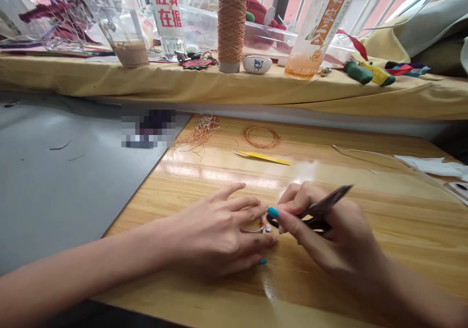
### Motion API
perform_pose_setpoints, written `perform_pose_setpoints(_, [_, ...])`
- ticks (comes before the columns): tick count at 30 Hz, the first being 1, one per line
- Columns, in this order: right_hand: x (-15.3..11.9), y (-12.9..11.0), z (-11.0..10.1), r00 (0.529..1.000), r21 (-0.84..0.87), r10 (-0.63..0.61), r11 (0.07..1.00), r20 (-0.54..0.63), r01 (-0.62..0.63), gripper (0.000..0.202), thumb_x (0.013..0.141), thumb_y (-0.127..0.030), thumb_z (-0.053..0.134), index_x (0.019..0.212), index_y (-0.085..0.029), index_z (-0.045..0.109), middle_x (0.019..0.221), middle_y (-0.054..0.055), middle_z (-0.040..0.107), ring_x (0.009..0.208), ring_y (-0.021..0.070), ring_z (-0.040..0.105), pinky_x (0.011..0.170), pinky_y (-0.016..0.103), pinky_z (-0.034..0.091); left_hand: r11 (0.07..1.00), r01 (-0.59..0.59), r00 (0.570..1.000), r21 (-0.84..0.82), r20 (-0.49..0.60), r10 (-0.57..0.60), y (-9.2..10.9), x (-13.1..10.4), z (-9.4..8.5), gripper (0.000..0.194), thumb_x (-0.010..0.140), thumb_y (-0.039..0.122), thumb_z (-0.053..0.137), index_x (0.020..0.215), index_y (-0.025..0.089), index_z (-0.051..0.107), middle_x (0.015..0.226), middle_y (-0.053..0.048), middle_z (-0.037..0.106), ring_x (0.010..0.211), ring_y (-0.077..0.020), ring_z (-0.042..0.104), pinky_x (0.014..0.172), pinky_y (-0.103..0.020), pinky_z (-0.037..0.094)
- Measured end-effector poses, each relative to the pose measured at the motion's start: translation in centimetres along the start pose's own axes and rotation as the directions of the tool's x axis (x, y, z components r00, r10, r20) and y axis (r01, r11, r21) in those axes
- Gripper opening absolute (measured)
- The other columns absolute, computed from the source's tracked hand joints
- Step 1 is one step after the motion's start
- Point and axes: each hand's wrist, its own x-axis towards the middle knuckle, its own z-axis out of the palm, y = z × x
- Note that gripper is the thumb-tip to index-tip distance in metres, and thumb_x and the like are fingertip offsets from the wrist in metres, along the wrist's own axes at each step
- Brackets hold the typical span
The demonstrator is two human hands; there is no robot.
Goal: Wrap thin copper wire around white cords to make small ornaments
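Two bare hands are seen over one glossy, wood-grained tabletop (420,211). The left hand (226,225) is laid palm down with its fingers spread wide; between two of them one small white-and-orange knotted cord piece (268,228) is framed on the wood, though whether it is pinned by them cannot be told. One pair of dark metal scissors (331,200) is gripped in the right hand (336,240), the blades pointed away from the piece. Beyond the hands are set one pair of slim yellow tweezers (266,158), one loose ring of orange cord (256,145) and one tangle of orange and white threads (200,135).

The tabletop is bordered at left by a smooth grey surface (54,196) and at the back by a ledge draped in yellow cloth (183,86). Open wood is left between hands and tweezers, and more to the right.

On the ledge, "胜算在握" is printed in red on one white card (166,6); one clear bottle (314,30) is marked with an orange label, its characters not fully legible.
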Motion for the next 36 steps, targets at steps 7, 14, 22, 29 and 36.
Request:
perform_pose_setpoints(7, [0.1, -0.12, 0.05, 1.0, 0.002, 0.021, 1.0, 0.009, -0.021, 0.015, 0.078, -0.022, 0.045, 0.063, -0.019, 0.048, 0.056, 0.0, 0.054, 0.048, 0.0094, 0.049, 0.045, 0.021, 0.04, 1.0, -0.003, 1.0, 0.0, -0.011, 0.003, -0.01, -0.02, 0.01, 0.027, 0.08, 0.033, 0.044, 0.103, 0.025, 0.054, 0.109, -0.005, 0.056, 0.107, -0.0183, 0.045, 0.1, -0.042, 0.023])
perform_pose_setpoints(14, [0.14, -0.27, 0.06, 0.998, -0.026, -0.048, 0.998, 0.036, 0.049, 0.013, 0.077, -0.016, 0.044, 0.065, -0.019, 0.046, 0.055, -0.001, 0.052, 0.047, 0.0084, 0.048, 0.043, 0.019, 0.038, 1.0, -0.004, 1.0, -0.001, -0.013, 0.004, 0.0, 0.01, -0.03, 0.025, 0.08, 0.032, 0.044, 0.101, 0.024, 0.055, 0.108, -0.005, 0.056, 0.106, -0.0184, 0.046, 0.1, -0.042, 0.024])
perform_pose_setpoints(22, [0.13, -0.31, 0.32, 0.999, -0.036, -0.022, 0.999, 0.046, 0.024, 0.016, 0.078, -0.019, 0.042, 0.063, -0.019, 0.048, 0.056, 0.001, 0.054, 0.049, 0.0095, 0.049, 0.045, 0.021, 0.04, 1.0, -0.004, 1.0, -0.009, -0.024, 0.004, 0.02, -0.09, 0.06, 0.025, 0.079, 0.031, 0.045, 0.1, 0.024, 0.055, 0.109, -0.005, 0.056, 0.106, -0.0186, 0.047, 0.099, -0.041, 0.025])
perform_pose_setpoints(29, [0.16, -0.28, 0.34, 0.999, -0.01, 0.034, 0.999, 0.034, -0.033, 0.016, 0.078, -0.02, 0.043, 0.063, -0.019, 0.047, 0.057, 0.0, 0.054, 0.049, 0.0092, 0.049, 0.046, 0.02, 0.04, 1.0, -0.002, 1.0, -0.012, 0.004, 0.002, 0.01, -0.14, 0.08, 0.027, 0.081, 0.031, 0.041, 0.104, 0.024, 0.053, 0.112, -0.005, 0.054, 0.108, -0.0188, 0.045, 0.101, -0.043, 0.022])
perform_pose_setpoints(36, [0.22, -0.5, 0.23, 0.999, 0.016, 0.037, 0.999, 0.001, -0.037, 0.015, 0.077, -0.019, 0.045, 0.062, -0.019, 0.047, 0.057, 0.0, 0.053, 0.049, 0.0093, 0.049, 0.045, 0.021, 0.039, 1.0, -0.003, 1.0, -0.009, -0.004, 0.003, 0.03, -0.08, 0.06, 0.027, 0.08, 0.03, 0.042, 0.104, 0.023, 0.053, 0.11, -0.006, 0.055, 0.108, -0.0182, 0.045, 0.101, -0.042, 0.023])
